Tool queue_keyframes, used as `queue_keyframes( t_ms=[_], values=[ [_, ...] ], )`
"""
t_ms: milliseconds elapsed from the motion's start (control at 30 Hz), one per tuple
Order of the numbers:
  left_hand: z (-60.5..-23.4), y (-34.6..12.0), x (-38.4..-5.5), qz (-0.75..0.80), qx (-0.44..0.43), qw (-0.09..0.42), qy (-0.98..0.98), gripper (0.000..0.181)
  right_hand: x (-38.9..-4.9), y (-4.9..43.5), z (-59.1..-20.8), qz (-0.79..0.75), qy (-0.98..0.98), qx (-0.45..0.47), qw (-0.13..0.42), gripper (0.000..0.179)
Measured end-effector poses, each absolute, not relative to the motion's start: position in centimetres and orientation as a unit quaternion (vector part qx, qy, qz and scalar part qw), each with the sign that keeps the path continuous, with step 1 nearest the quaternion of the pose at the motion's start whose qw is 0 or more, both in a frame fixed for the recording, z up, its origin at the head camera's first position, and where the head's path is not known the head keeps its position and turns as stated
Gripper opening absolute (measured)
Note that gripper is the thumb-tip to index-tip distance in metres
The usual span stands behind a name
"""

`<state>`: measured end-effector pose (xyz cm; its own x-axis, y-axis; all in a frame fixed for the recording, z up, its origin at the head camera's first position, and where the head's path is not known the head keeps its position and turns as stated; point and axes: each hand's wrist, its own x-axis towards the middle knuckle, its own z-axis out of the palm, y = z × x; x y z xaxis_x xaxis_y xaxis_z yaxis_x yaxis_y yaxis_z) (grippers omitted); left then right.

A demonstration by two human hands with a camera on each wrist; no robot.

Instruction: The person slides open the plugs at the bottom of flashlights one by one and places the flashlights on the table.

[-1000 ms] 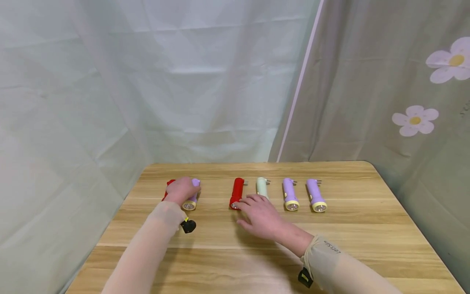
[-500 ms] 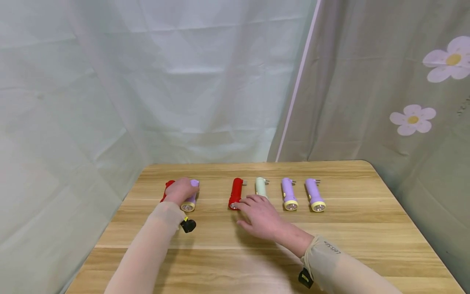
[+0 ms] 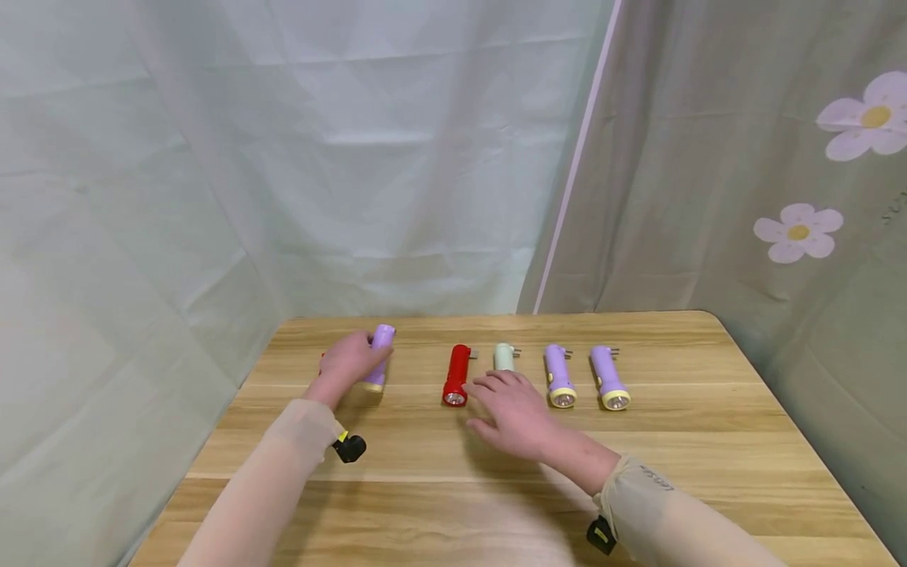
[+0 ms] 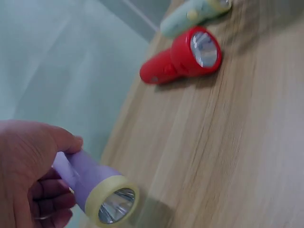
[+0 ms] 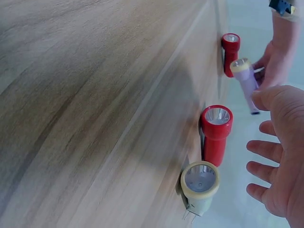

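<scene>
My left hand [image 3: 345,364] grips a purple flashlight [image 3: 383,337] by its body, thumb on one side and fingers on the other. In the left wrist view the flashlight's cream-ringed head [image 4: 114,202] points away from the palm, above the tabletop. Beyond that hand lies a red flashlight [image 5: 231,54], mostly covered by the hand in the head view. My right hand [image 3: 516,417] holds nothing, its fingers spread. It hovers in front of a pale green flashlight [image 3: 504,356], hiding its head, and beside another red flashlight [image 3: 457,374].
Two more purple flashlights [image 3: 558,370] lie on the right, with plug prongs sticking out near their tail ends. The wooden table [image 3: 453,504] reaches back to pale hanging curtains [image 3: 397,197]. A flower-printed curtain [image 3: 708,157] hangs at the right.
The left hand has raised the purple flashlight off the table and shifted it slightly away and to the right. The right hand has drifted a little to the right, uncovering the middle red flashlight's head.
</scene>
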<state>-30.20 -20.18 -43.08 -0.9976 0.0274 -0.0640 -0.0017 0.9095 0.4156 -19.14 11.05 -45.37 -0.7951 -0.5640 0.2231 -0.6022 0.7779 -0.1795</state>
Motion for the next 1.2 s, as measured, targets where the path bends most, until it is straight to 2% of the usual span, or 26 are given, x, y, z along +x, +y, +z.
queue_keyframes(
  t_ms=[200, 433, 533, 767, 1200],
  values=[
    [-41.7, -18.4, -28.7, 0.237, 0.066, -0.047, 0.968, 0.055, -18.9, 11.7, -45.2, 0.127, -0.938, 0.310, 0.093, 0.058],
    [-40.9, -16.1, -26.0, 0.287, 0.120, -0.124, 0.942, 0.043, -18.5, 12.9, -45.1, 0.129, -0.938, 0.307, 0.099, 0.056],
    [-40.7, -15.1, -24.8, 0.295, 0.143, -0.145, 0.934, 0.042, -18.3, 13.5, -45.2, 0.138, -0.935, 0.311, 0.099, 0.055],
    [-41.0, -12.9, -21.8, 0.324, 0.177, -0.147, 0.918, 0.046, -17.4, 15.3, -45.4, 0.136, -0.933, 0.315, 0.108, 0.054],
    [-42.3, -9.0, -17.9, 0.473, 0.179, -0.096, 0.857, 0.043, -14.6, 19.4, -45.9, 0.151, -0.930, 0.294, 0.159, 0.057]
  ],
)
